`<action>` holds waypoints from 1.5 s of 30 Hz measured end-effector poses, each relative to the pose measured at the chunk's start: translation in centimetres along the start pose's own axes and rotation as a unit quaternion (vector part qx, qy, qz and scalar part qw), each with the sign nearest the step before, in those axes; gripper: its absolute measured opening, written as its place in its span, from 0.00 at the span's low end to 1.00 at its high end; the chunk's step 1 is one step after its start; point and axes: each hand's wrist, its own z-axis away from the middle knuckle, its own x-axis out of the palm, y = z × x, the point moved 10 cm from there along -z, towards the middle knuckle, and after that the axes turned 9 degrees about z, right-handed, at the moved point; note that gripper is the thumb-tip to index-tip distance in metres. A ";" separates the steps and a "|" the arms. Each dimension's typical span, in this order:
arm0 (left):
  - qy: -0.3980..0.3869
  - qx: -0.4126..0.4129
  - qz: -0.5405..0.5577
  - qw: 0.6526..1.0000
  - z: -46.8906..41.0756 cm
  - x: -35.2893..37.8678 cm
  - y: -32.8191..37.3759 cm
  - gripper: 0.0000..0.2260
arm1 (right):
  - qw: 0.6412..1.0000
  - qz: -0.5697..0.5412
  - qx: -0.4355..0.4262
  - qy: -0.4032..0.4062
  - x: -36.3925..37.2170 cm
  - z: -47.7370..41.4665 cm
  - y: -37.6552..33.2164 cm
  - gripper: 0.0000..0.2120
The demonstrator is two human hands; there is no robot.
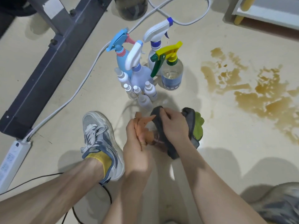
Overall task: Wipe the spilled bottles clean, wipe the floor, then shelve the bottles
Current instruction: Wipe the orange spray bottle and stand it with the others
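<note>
My left hand (137, 141) grips the orange trigger head of a clear spray bottle (156, 139). My right hand (174, 125) presses a grey and green cloth (194, 125) round the bottle's body, which the cloth mostly hides. Just beyond my hands a group of spray bottles stands upright on the floor: a blue one with a pink trigger (120, 62), a pale one with a white head (140, 75), a white one with a blue nozzle (155, 50), and a clear one with a yellow and green trigger (172, 73). Several small white bottles (142, 92) stand in front of them.
A brown liquid spill (258, 94) spreads over the cream floor to the right. A dark metal frame leg (48, 65) runs along the left, with a white cable (84, 81) and power strip (11, 160). My left shoe (100, 139) is beside my hands. A white shelf (267, 12) stands at top right.
</note>
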 end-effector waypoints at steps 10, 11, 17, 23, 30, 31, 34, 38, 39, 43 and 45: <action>-0.016 0.005 -0.030 0.999 -1.9 1.6 1.0 0.16 | 0.959 -0.222 0.111 0.135 -2.5 6.5 6.8 0.18; -0.010 -0.012 -0.017 1.000 -2.3 1.5 0.2 0.15 | 0.952 -0.241 0.107 0.157 -3.3 6.7 6.3 0.20; -0.027 -0.003 0.049 0.998 -1.7 2.0 0.2 0.14 | 0.976 -0.158 -0.122 0.089 -2.7 7.1 -5.2 0.16; -0.097 -0.005 0.099 0.990 0.4 3.2 0.8 0.20 | 0.996 -0.080 0.028 0.022 -1.5 1.7 2.1 0.13; -0.015 0.004 0.069 0.997 0.5 2.5 1.8 0.18 | 0.975 -0.212 0.060 0.024 -2.9 6.7 2.6 0.15; -0.001 0.004 0.074 0.997 0.4 2.1 1.8 0.18 | 0.973 -0.221 0.056 0.021 -2.9 7.7 2.4 0.13; 0.029 -0.010 0.107 0.994 0.6 1.3 1.7 0.16 | 0.973 -0.227 0.020 -0.025 -3.1 9.0 0.5 0.15; 0.039 -0.027 0.135 0.990 0.8 1.3 1.3 0.14 | 0.979 -0.201 -0.022 -0.027 -3.0 10.2 -2.3 0.19; 0.034 -0.032 0.130 0.990 0.8 1.3 1.0 0.14 | 0.980 -0.196 -0.019 -0.008 -3.0 10.5 -2.4 0.17; -0.018 -0.029 0.118 0.992 2.0 2.3 1.3 0.14 | 0.983 -0.157 0.093 0.005 -3.6 9.1 0.1 0.05; -0.031 -0.015 0.078 0.996 2.7 2.8 1.8 0.14 | 0.973 -0.155 0.166 -0.039 -3.3 8.3 1.5 0.06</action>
